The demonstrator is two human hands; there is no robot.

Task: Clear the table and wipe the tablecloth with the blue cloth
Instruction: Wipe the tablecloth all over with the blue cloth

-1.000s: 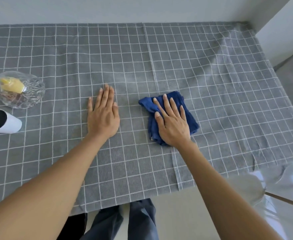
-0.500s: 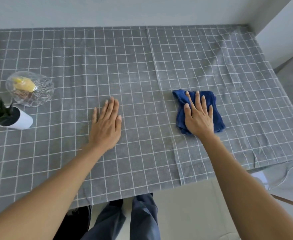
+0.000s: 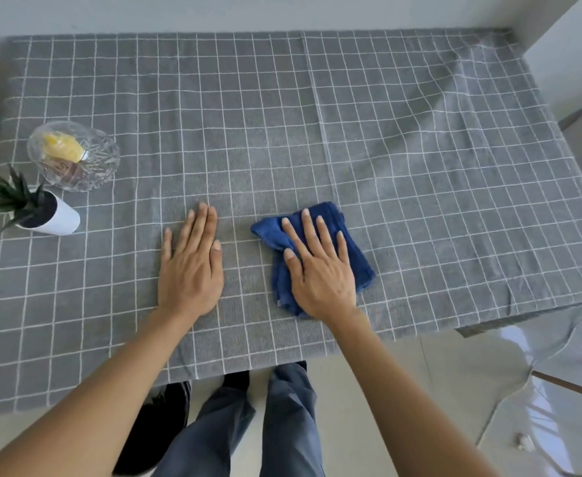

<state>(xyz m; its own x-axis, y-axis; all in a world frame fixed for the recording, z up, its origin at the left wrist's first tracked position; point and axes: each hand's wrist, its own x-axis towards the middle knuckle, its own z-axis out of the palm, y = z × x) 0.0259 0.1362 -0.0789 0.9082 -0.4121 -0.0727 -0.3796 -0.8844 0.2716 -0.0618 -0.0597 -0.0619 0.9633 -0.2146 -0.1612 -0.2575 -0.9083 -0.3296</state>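
Observation:
A grey tablecloth with a white grid (image 3: pixel 403 139) covers the whole table. The folded blue cloth (image 3: pixel 358 259) lies on it near the front edge, a little right of centre. My right hand (image 3: pixel 320 266) presses flat on the blue cloth with straight, spread fingers. To its left, my left hand (image 3: pixel 191 266) rests flat on the bare tablecloth, fingers straight and together. A cut-glass bowl (image 3: pixel 74 156) holding something yellow stands at the left edge. Just in front of the bowl is a small plant in a white pot (image 3: pixel 47 213).
A wall runs along the table's far side and a white wall corner stands at the back right. The tablecloth is rumpled at the far right. A pale chair (image 3: pixel 558 383) sits off the front right corner. My legs show below the front edge.
My right hand slid the blue cloth out to the right and has now brought it back left, close to my left hand. The left hand stayed pressed on the tablecloth.

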